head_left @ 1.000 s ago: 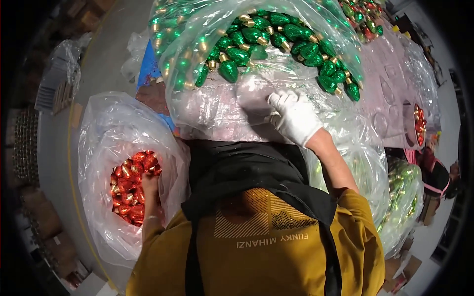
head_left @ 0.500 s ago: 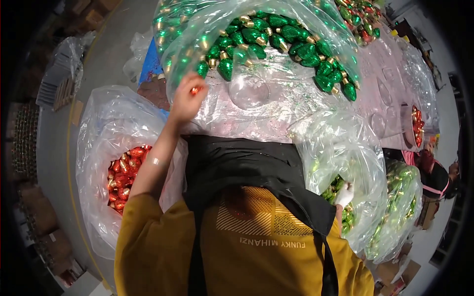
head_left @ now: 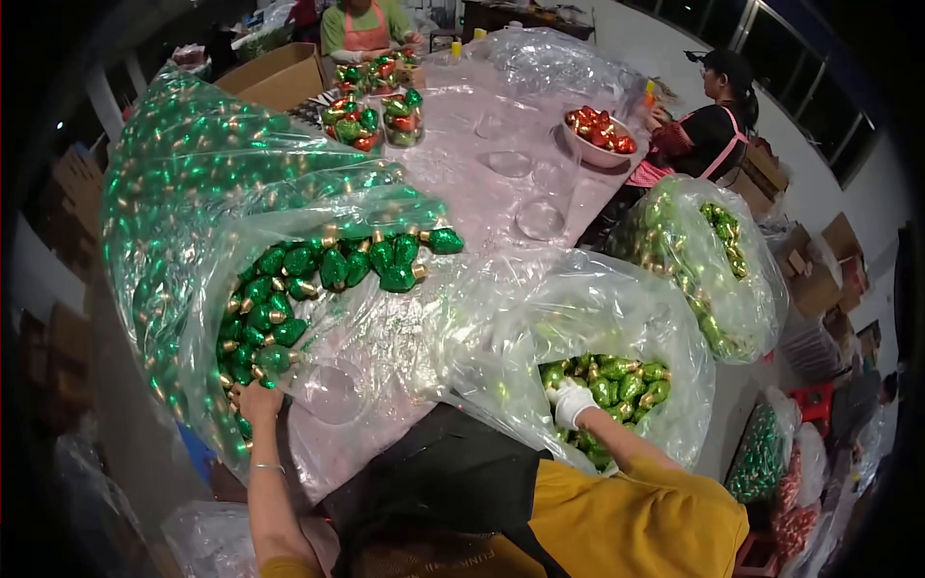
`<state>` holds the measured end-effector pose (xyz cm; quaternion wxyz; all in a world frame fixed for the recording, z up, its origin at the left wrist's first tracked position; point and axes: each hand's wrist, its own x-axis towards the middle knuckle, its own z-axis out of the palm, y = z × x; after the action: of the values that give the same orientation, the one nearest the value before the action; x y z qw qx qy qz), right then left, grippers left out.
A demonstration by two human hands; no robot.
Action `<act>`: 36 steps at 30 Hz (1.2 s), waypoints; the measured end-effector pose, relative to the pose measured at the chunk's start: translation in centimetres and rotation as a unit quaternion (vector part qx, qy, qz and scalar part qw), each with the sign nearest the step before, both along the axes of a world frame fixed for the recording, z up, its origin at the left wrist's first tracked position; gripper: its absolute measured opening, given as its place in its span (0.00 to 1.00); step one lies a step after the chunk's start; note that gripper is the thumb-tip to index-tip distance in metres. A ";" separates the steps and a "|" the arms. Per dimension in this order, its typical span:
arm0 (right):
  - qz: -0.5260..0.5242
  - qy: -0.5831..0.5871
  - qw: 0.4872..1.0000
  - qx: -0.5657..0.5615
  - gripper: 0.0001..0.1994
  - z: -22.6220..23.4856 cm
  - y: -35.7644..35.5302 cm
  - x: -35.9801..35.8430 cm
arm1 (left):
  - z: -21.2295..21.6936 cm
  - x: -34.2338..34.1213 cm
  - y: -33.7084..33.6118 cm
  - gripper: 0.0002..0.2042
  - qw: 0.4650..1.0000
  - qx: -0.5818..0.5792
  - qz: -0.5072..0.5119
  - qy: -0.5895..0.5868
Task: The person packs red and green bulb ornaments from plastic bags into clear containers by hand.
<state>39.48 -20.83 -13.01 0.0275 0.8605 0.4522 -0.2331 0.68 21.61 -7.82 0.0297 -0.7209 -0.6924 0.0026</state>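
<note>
My left hand (head_left: 258, 400) is bare, with a bracelet on the wrist. It rests, fingers curled, against the lower edge of a big clear bag of green foil-wrapped ornaments (head_left: 289, 289) lying on the table; what it grips is hidden. A clear plastic shell (head_left: 332, 390) lies just right of that hand. My right hand (head_left: 573, 400), in a white glove, is down inside a second open bag of green ornaments (head_left: 617, 380) beside me, fingers closed in the pile. My yellow shirt and black apron fill the lower edge.
The pink-covered table (head_left: 501, 202) carries clear plastic shells, a bowl of red ornaments (head_left: 597, 135) and filled packs (head_left: 371, 106). One person (head_left: 713, 116) works at the right, another (head_left: 366, 24) at the far end. A third bag (head_left: 708, 260) and cardboard boxes (head_left: 275, 72) stand around.
My view has swung up over the table. My left hand left the bag of red ornaments, rose to the table and now sits at the green pile. My right hand dropped into the right-hand bag.
</note>
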 end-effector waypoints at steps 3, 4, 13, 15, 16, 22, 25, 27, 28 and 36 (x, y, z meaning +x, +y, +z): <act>0.021 -0.069 0.997 0.000 0.12 -2.0 1.1 1.2 | 1.2 -2.0 0.5 0.30 0.994 -0.104 0.046 -0.008; 0.026 -0.085 0.996 0.019 0.11 -3.6 1.5 2.1 | 2.8 -2.0 -0.8 0.29 0.993 -0.091 0.044 -0.060; 0.007 -0.066 0.970 0.232 0.03 11.0 7.1 1.2 | 7.8 -4.7 -9.7 0.22 0.597 0.031 -0.087 -0.797; -0.007 0.132 0.913 0.387 0.08 15.1 11.8 -3.3 | 9.2 -3.7 -9.9 0.23 0.584 0.058 -0.120 -0.801; -0.023 0.231 0.852 0.469 0.12 16.6 14.2 -6.5 | 10.2 -2.5 -10.1 0.22 0.560 0.055 -0.118 -0.818; 0.127 0.366 0.697 0.603 0.16 16.7 25.9 -17.4 | 11.5 4.6 -9.0 0.16 0.513 0.034 -0.143 -0.845; 0.198 0.306 0.741 0.564 0.16 15.5 27.1 -18.7 | 10.3 4.7 -8.3 0.20 0.638 0.113 -0.210 -0.732; 0.230 0.275 0.761 0.541 0.16 15.2 27.6 -18.6 | 9.2 4.0 -8.2 0.23 0.703 0.049 -0.199 -0.681; 0.309 0.197 0.771 0.521 0.16 15.4 27.8 -18.0 | 9.1 3.9 -8.2 0.25 0.732 0.014 -0.192 -0.653; 0.452 -0.016 0.763 0.461 0.15 14.9 26.8 -16.7 | 9.3 0.8 -8.4 0.27 0.867 0.050 -0.349 -0.351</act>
<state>22.78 5.99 1.90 -0.2633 0.4689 0.8412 0.0564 1.48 13.25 1.50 -0.1804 -0.8665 -0.3595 -0.2956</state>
